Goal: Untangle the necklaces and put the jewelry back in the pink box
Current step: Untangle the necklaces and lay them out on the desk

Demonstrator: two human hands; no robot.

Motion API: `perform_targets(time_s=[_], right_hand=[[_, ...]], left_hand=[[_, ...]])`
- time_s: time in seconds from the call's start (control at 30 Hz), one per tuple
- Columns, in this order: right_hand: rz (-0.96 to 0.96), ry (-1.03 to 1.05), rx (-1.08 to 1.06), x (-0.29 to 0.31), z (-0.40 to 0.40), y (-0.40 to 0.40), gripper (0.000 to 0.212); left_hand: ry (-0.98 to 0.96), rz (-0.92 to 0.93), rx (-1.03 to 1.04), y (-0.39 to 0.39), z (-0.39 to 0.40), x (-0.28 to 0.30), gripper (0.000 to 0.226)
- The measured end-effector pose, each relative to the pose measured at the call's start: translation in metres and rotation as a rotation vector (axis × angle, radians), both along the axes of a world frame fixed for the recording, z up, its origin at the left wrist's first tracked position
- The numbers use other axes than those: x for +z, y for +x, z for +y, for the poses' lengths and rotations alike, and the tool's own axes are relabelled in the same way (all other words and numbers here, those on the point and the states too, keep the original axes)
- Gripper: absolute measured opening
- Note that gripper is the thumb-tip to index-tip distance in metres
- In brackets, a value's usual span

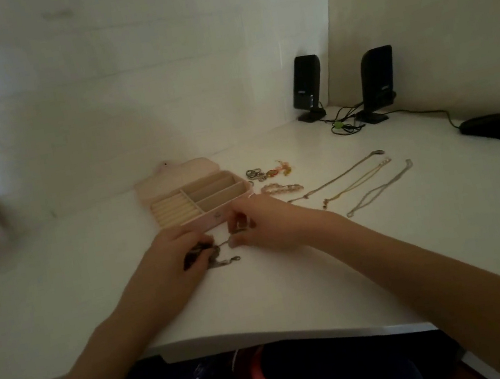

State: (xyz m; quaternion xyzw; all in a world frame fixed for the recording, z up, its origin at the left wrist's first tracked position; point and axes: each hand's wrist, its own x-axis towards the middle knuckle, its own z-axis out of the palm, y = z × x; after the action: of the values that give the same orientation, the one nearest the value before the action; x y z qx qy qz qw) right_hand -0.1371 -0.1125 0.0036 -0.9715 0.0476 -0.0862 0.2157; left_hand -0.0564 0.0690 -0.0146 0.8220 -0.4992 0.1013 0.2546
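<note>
1. While both hands work low over the white desk (pixel 292 297), the left hand (pixel 168 261) curls round a dark bunched knot of chain (pixel 216 256), and the right hand (pixel 264 223) pinches a strand leading out of that same tangle. Both grips are narrow and closed on it.
2. That tangle looks light, limp and slippery, so I judge it wants fingertip holds close to the knot. A hard tug would likely tighten it or strain a thin link.
3. Its clasp end (pixel 236 259) trails free on the desk, a sensible end to feed back through.
4. Just beyond the hands, the pink box (pixel 197 197) lies open, its compartments bare.
5. Right of it lie three necklaces (pixel 355 182) already stretched out apart, and I'd lift each near the middle so it folds in loosely.
6. Behind those sit a beaded bracelet (pixel 281 188), some rings (pixel 254 174) and an orange trinket (pixel 278 168).
7. Farthest back stand two black speakers (pixel 379 83), with a black mouse (pixel 497 128) off to the right.
</note>
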Motion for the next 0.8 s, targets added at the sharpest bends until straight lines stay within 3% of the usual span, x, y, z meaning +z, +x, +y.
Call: perform_targets(time_s=[0.2,0.33,0.47,0.57,0.67,0.73,0.8], right_hand=[[-0.088,0.038,-0.011,-0.008,0.0,-0.001,0.012],[-0.104,0.205,-0.107,-0.001,-0.011,-0.01,0.023],[-0.025,0.135,-0.068,-0.005,-0.009,-0.007,0.016],[-0.044,0.056,-0.044,-0.002,-0.005,-0.005,0.007],[-0.116,-0.006,-0.069,-0.004,-0.006,-0.004,0.012],[-0.205,0.208,-0.115,-0.005,-0.005,-0.002,0.011],[-0.296,0.55,-0.107,0.0,-0.003,-0.001,0.009]], left_hand=[[-0.04,-0.019,0.014,0.005,0.001,-0.004,0.014],[-0.052,-0.032,0.01,0.003,0.002,-0.004,0.015],[-0.054,-0.039,0.01,0.003,0.001,-0.004,0.016],[-0.068,-0.03,0.003,0.003,0.001,-0.005,0.015],[-0.066,-0.037,0.007,0.005,0.002,-0.006,0.015],[-0.078,-0.04,0.013,0.003,0.0,-0.004,0.01],[-0.147,0.004,0.006,-0.003,-0.005,0.004,0.01]])
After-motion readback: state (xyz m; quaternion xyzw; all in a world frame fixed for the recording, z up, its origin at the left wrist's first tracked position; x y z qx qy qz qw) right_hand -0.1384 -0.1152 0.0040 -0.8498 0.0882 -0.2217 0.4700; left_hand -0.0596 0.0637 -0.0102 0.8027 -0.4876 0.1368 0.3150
